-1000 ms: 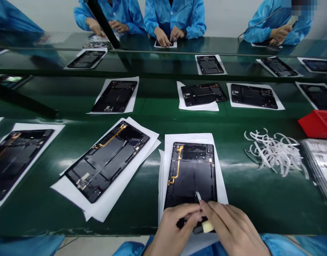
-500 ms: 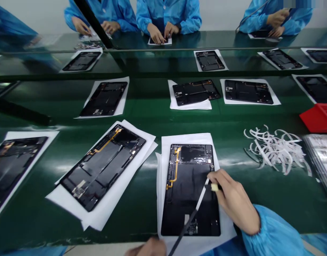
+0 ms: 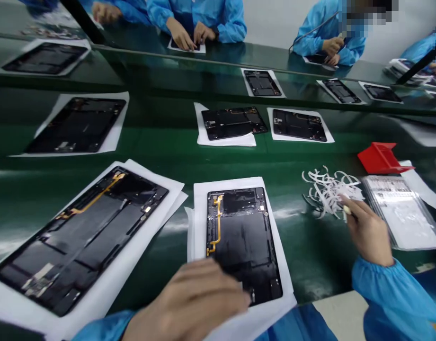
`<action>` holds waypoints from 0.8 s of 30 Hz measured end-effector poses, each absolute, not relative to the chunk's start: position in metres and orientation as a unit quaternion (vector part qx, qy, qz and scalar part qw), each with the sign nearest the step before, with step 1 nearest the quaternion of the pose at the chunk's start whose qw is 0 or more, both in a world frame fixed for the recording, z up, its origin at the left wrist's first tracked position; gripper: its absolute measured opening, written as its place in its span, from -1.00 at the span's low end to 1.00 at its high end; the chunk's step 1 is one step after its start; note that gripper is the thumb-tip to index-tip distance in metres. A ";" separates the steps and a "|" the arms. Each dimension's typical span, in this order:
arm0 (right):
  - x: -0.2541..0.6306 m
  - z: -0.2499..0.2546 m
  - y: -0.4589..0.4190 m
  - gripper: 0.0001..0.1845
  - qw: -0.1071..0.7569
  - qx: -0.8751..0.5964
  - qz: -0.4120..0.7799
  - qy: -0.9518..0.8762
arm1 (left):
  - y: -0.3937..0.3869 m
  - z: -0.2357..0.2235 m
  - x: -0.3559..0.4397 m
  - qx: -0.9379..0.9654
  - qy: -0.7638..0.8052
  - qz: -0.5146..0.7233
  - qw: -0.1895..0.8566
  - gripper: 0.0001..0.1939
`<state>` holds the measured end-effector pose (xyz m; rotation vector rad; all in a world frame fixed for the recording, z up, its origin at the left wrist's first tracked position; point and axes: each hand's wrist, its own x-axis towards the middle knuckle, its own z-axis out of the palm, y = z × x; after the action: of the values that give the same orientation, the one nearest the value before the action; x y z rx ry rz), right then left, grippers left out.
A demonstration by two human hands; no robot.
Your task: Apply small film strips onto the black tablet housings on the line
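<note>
My right hand (image 3: 369, 234) reaches the near edge of a heap of curled white strips (image 3: 326, 189). Its fingers are pinched, with a small pale yellow piece (image 3: 346, 210) at their tips; a white strip there cannot be told from the heap. Smeared by motion, my left hand (image 3: 194, 298) hovers over the lower left of a black tablet housing (image 3: 244, 237) with an orange flex cable (image 3: 218, 227). This housing lies on white paper (image 3: 200, 189). What my left fingers hold, if anything, is hidden.
A second housing (image 3: 86, 237) lies slanted on paper at left. Right of the heap are a red bin (image 3: 379, 158) and clear plastic trays (image 3: 409, 213). More housings (image 3: 234, 122) lie farther back. Co-workers in blue smocks (image 3: 200, 21) sit opposite, behind a raised ledge.
My hands were together over the housing, then drew apart with a black strip and its white liner stretched between them. My right hand has moved right to the heap; the view swung right.
</note>
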<state>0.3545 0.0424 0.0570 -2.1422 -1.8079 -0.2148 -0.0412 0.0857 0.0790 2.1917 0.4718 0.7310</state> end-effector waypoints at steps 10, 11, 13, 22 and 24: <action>0.208 0.072 0.078 -0.49 0.277 -0.564 0.396 -0.669 | 0.157 0.050 0.005 0.770 0.292 0.351 0.446 -0.91; 0.199 0.069 0.086 -0.48 0.287 -0.547 0.439 -0.652 | 0.160 0.048 0.007 0.765 0.292 0.353 0.452 -0.89; 0.191 0.063 0.099 -0.49 0.308 -0.534 0.474 -0.629 | 0.164 0.047 0.008 0.750 0.295 0.354 0.474 -0.83; 0.201 0.045 0.117 -0.91 0.291 -0.540 0.466 -0.637 | 0.068 0.033 -0.023 0.842 0.347 0.306 0.278 -0.74; 0.199 0.043 0.119 -0.90 0.299 -0.540 0.467 -0.633 | 0.037 0.024 -0.031 0.889 0.334 0.223 0.218 -0.60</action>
<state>0.1991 0.1192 0.0430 -1.4347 -1.6827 1.2400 -0.0313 0.0365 0.0238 2.4625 0.9260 0.6184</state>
